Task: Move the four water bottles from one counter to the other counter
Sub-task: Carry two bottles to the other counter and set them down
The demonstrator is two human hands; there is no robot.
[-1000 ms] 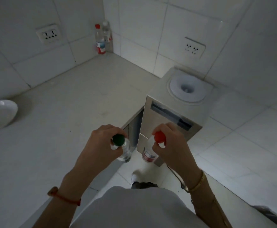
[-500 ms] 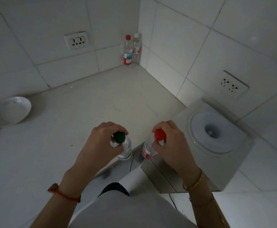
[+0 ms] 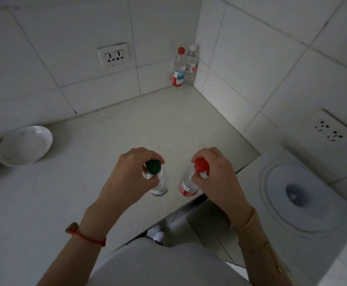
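The pale counter (image 3: 69,203) fills the view from about 9 o'clock round to the middle, ending at a tiled corner at 12 o'clock. A water dispenser (image 3: 304,195) stands just beside the counter at 3 o'clock. A white dish (image 3: 25,145) sits on the counter at 9 o'clock. Two bottles, one red-capped (image 3: 178,69) and one white-capped (image 3: 191,65), stand upright and touching in the corner at 12 o'clock, so half the job looks done.

The left hand (image 3: 127,178) grips the neck of a green-capped bottle (image 3: 156,178); the right hand (image 3: 215,178) grips the neck of a red-capped bottle with a red label (image 3: 188,183). Both bottles hang near the counter's front edge; whether they touch it, I cannot tell. The step in hand is delivery of the second pair. Next comes setting them down upright, then letting go.
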